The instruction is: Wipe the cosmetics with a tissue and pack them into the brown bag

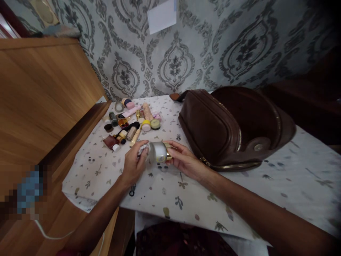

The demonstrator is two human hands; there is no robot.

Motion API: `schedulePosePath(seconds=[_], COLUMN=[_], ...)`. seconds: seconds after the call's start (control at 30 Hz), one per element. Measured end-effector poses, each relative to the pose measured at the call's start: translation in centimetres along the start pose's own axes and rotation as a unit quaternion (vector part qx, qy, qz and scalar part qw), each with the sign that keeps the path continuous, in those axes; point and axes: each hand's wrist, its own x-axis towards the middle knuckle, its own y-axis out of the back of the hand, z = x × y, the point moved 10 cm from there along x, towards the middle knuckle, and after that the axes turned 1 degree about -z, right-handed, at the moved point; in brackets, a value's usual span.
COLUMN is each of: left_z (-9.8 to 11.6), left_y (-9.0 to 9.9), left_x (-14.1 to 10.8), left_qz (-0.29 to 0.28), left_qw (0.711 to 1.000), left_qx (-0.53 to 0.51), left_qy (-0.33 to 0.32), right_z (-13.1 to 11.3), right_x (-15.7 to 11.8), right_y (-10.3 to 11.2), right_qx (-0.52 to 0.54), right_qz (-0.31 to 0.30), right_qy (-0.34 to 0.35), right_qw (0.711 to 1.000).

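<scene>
A pale cosmetic jar [159,153] with a gold-coloured lid lies sideways between my hands, above the patterned cloth. My right hand [182,156] is closed round its lid end. In the closed fingers of my left hand [135,161] is a crumpled white wipe [144,149], held against or close beside the jar's base. Just beyond my left hand lies a cluster of cosmetics, among them a cream tube [135,137], a yellow-rimmed jar [146,125] and a bottle of reddish liquid [109,141].
A large brown leather bag [213,128] stands open-zipped on the right of the cloth-covered table [165,192]. A wooden cabinet [45,81] borders the left side. Patterned wallpaper [176,64] rises behind, and a white cable [53,237] hangs at lower left.
</scene>
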Motion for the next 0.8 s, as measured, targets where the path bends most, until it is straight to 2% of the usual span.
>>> schedulePosePath(seconds=[0.1, 0.2, 0.3, 0.4, 0.5, 0.57, 0.63, 0.7, 0.8], left_z=[-2.0, -3.3, -3.9, -4.0, -4.7, -5.2, -5.3, -5.3, -5.7], left_y=[-1.0, -2.5, -3.6, -4.4, -4.7, -4.4, -3.9, -3.9, -4.3], left_x=[-0.2, -0.8, -1.3, -1.7, -2.6, -3.2, -3.1, -3.0, -3.2], left_qz=[-0.046, -0.095, -0.127, -0.147, -0.138, -0.105, -0.069, -0.059, -0.058], left_qw=[0.99, 0.962, 0.939, 0.916, 0.875, 0.848, 0.831, 0.818, 0.805], left_qx=[-0.072, -0.161, -0.219, -0.268, -0.307, -0.326, -0.355, -0.381, -0.394], left_qy=[0.11, 0.197, 0.231, 0.26, 0.347, 0.406, 0.423, 0.426, 0.44], right_z=[-0.7, -1.6, -2.6, -4.1, -5.6, -6.3, -6.8, -7.5, -8.8], right_x=[-0.1, -0.2, -0.3, -0.9, -2.0, -2.7, -3.3, -3.8, -4.6], right_y=[0.4, 0.7, 0.3, -0.4, -1.8, -2.9, -3.9, -4.6, -5.5], right_qx=[-0.051, -0.133, -0.227, -0.347, -0.472, -0.523, -0.555, -0.573, -0.566], right_qz=[0.021, 0.033, 0.028, 0.032, 0.023, -0.003, -0.03, -0.054, -0.09], right_qy=[0.035, 0.079, 0.125, 0.189, 0.251, 0.283, 0.302, 0.311, 0.299], right_qw=[0.998, 0.987, 0.965, 0.918, 0.845, 0.804, 0.774, 0.756, 0.763])
